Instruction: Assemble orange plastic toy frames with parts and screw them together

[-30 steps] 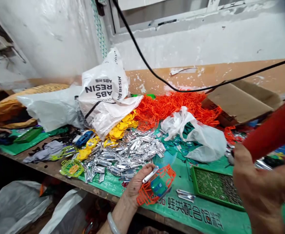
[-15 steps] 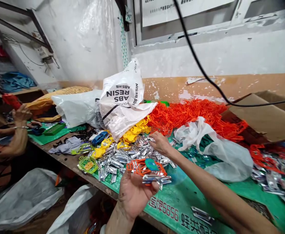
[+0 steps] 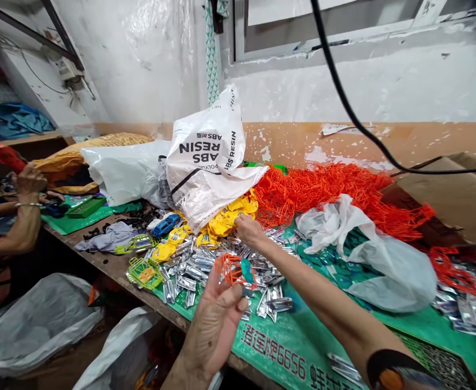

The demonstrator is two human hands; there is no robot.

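Observation:
My left hand [image 3: 217,319], in the lower middle, is closed on an orange plastic frame [image 3: 230,267], thumb and fingers pinching it from below. A teal piece [image 3: 246,271] sits on the frame's right side. My right hand [image 3: 249,231] reaches over the table to the edge of the yellow plastic pieces [image 3: 238,208]. Its fingers are bent together, and whatever is between them is hidden. Silver foil-like packets [image 3: 189,271] lie in a loose heap below and around the right hand. A yellow-green plastic basket piece [image 3: 144,273] lies left of the heap.
A white ABS resin sack [image 3: 205,146] stands behind the yellow pieces. Orange frames [image 3: 323,187] are piled along the wall. A clear plastic bag [image 3: 392,271] and a cardboard box [image 3: 453,189] are to the right. A black cable [image 3: 355,127] hangs in front. Another person's hand [image 3: 31,179] is at far left.
My right hand has moved left from the silver packets to the yellow pieces. My left hand has turned the orange frame and raised it slightly. The view has shifted a little.

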